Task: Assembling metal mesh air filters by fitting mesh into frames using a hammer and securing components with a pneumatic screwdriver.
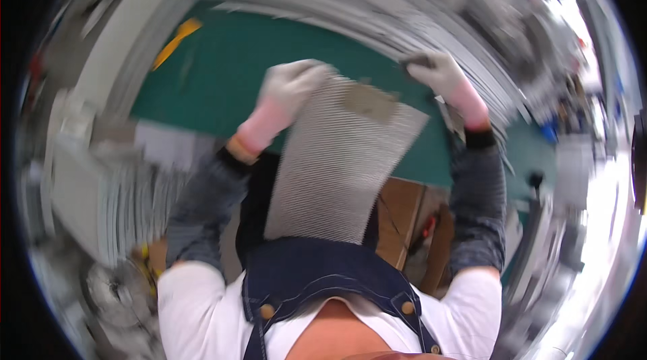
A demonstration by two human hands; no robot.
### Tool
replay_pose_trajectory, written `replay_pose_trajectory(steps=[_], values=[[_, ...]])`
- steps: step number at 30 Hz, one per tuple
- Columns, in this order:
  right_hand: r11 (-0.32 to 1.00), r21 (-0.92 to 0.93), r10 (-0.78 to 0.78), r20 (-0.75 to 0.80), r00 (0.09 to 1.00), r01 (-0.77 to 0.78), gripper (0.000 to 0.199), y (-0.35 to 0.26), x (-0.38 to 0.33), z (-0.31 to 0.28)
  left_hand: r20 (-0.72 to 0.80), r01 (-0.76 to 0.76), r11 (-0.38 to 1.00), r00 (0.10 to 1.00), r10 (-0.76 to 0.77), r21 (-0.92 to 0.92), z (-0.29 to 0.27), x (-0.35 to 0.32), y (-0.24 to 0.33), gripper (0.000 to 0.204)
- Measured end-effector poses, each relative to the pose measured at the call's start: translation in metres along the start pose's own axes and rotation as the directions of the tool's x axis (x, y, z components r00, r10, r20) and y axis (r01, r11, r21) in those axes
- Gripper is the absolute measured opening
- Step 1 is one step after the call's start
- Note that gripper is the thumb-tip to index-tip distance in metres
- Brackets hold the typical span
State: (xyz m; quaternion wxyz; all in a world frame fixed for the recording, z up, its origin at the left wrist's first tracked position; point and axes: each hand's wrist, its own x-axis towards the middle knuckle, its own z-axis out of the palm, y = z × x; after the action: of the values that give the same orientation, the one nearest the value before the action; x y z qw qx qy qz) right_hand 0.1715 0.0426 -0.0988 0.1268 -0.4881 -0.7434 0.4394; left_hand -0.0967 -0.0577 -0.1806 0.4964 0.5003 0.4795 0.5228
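A grey sheet of fine ribbed or meshed material [337, 164] leans between the table's near edge and my apron. My left hand [291, 87], in a white and pink glove, is closed on the sheet's upper left corner. A tan patch [371, 101], perhaps tape or card, lies on the sheet by its top edge. Off to the sheet's right, my gloved right hand [441, 78] is apart from it, above the far right of the table. Its fingers are closed around a small dark thing [416, 61], too blurred to name.
The table has a green top [226, 67]. A yellow flat piece [176, 42] lies at its far left. Long pale strips [323, 13] are stacked along the far edge. Upright grey panels [114, 205] stand at the left, and a brown wooden or cardboard box [399, 215] sits below the table.
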Motion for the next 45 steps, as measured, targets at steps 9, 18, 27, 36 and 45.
replay_pose_trajectory(steps=[9,18,27,36,45], values=[[0.551,-0.726,0.058,-0.46,0.886,-0.412,0.031,0.204,-0.047,-0.078,0.006,-0.035,0.99,0.999,0.036,-0.136,0.024,-0.012,-0.002,0.018],[0.821,-0.571,-0.324,-0.49,0.809,-0.016,0.02,0.199,-0.113,-0.117,0.229,-0.05,0.991,0.97,0.078,-0.125,0.021,-0.001,-0.001,0.032],[0.916,-0.36,-0.294,-0.306,0.905,0.176,0.037,-0.019,-0.158,-0.033,0.212,-0.174,0.98,0.958,0.191,-0.096,0.042,-0.02,0.032,0.048],[0.977,-0.059,-0.194,0.142,0.971,0.204,0.028,-0.085,-0.086,-0.011,0.225,-0.17,0.968,0.951,0.21,-0.185,0.034,-0.031,0.058,0.035],[0.991,-0.089,-0.084,0.18,0.98,0.101,0.028,-0.102,-0.078,0.006,0.184,-0.126,0.91,0.96,0.213,-0.395,0.02,-0.043,0.056,0.032]])
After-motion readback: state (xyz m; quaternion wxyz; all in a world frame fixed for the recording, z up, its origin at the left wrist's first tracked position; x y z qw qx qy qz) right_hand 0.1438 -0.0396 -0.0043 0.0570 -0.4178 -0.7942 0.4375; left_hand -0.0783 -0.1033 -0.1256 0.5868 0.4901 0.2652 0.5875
